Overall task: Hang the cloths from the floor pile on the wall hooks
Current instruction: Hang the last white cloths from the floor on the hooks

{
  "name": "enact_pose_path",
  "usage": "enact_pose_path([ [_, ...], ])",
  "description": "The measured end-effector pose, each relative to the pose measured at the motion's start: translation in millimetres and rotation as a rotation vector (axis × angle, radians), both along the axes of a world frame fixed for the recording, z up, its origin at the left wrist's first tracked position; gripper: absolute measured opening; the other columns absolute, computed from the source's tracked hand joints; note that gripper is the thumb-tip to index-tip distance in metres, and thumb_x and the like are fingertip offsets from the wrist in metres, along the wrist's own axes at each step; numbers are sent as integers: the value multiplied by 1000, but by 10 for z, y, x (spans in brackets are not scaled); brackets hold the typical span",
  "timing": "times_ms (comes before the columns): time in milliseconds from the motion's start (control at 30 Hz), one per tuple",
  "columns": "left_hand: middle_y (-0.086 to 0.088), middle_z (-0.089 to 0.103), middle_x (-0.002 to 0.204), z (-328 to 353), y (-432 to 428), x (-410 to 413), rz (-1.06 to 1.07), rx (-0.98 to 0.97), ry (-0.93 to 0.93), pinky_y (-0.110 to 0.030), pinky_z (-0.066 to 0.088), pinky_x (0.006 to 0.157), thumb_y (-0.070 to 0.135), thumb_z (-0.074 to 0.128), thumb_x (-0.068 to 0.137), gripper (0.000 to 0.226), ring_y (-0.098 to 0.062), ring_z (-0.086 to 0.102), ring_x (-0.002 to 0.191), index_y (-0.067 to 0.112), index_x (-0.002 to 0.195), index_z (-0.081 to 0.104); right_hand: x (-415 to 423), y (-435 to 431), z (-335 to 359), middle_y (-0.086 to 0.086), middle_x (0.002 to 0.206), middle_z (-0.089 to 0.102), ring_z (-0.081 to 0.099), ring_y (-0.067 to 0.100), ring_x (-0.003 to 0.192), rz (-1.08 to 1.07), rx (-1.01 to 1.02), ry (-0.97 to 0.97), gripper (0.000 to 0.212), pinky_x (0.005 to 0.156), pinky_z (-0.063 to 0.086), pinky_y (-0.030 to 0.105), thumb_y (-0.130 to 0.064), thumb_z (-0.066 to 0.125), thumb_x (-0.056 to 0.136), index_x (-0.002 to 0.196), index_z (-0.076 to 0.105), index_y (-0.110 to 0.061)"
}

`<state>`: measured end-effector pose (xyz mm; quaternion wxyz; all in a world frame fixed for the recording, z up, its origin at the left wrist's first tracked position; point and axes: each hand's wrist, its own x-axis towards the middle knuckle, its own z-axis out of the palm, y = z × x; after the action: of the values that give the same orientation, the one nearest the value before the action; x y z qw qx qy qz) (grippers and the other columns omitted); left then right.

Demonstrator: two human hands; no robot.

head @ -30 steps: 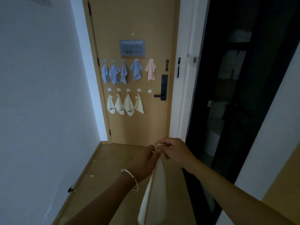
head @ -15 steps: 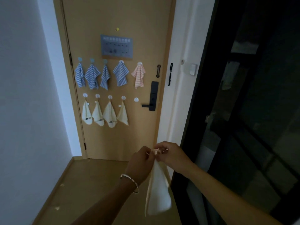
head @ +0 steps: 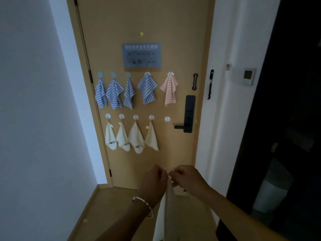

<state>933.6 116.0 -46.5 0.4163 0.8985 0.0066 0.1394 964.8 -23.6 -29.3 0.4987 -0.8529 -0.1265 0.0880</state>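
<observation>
The cream cloth (head: 167, 211) hangs straight down, long axis vertical, its top corner pinched between both hands low in front of the door (head: 173, 23). The left hand (head: 153, 180) and right hand (head: 186, 178) are closed on that corner, fingertips nearly touching, probably spreading its loop. The one bare hook (head: 167, 119) sits up and ahead, at the right end of the lower row beside four cream cloths (head: 132, 136), roughly above the gap between the hands.

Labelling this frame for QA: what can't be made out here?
- Head view: cream cloth runs off the bottom edge; its loop is hidden between the left hand and right hand.
- Floor pile: out of frame.
- Door sign: print too small and blurred.
- Right doorway: too dark.
</observation>
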Motion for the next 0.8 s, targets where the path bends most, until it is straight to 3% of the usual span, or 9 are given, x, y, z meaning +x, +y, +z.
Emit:
enact_pose_path([
  [200, 4, 54, 66, 77, 167, 990, 82, 25, 17, -14, 37, 49, 27, 47, 96, 22, -6, 50, 58, 23, 74, 46, 1183, 132, 61, 14, 84, 69, 63, 6, 68, 200, -66, 78, 27, 56, 45, 8, -26, 57, 95, 87, 69, -4],
  [367, 4, 54, 65, 96, 244, 1736, 109, 41, -8, -17, 33, 50, 29, 46, 97, 22, -5, 48, 55, 19, 78, 49, 1982, 286, 172, 1, 73, 63, 61, 0, 61, 262, -75, 34, 26, 54, 43, 9, -25, 55, 96, 74, 63, -14],
  [533, 3, 52, 66, 3, 400, 2431, 153, 198, -7, -28, 36, 55, 38, 43, 97, 25, -12, 48, 58, 19, 81, 49, 2718, 419, 80, -4, 63, 58, 56, 10, 63, 231, -121, -13, 33, 68, 47, 27, -30, 59, 92, 61, 57, -22],
  [667, -5, 65, 82, -71, 495, 2995, 125, 291, -12, -30, 39, 60, 37, 42, 96, 29, -21, 61, 77, 14, 87, 58, 3173, 474, -7, -4, 63, 58, 54, 11, 63, 195, -138, 13, 36, 66, 43, 25, -31, 56, 94, 59, 55, -22],
  [800, -2, 65, 79, -172, 558, 3701, 52, 245, -8, -24, 38, 57, 38, 45, 95, 28, -16, 61, 73, 16, 82, 57, 3700, 522, -74, 4, 74, 61, 55, 12, 69, 146, -181, 37, 35, 65, 41, 21, -32, 51, 97, 68, 58, -14],
])
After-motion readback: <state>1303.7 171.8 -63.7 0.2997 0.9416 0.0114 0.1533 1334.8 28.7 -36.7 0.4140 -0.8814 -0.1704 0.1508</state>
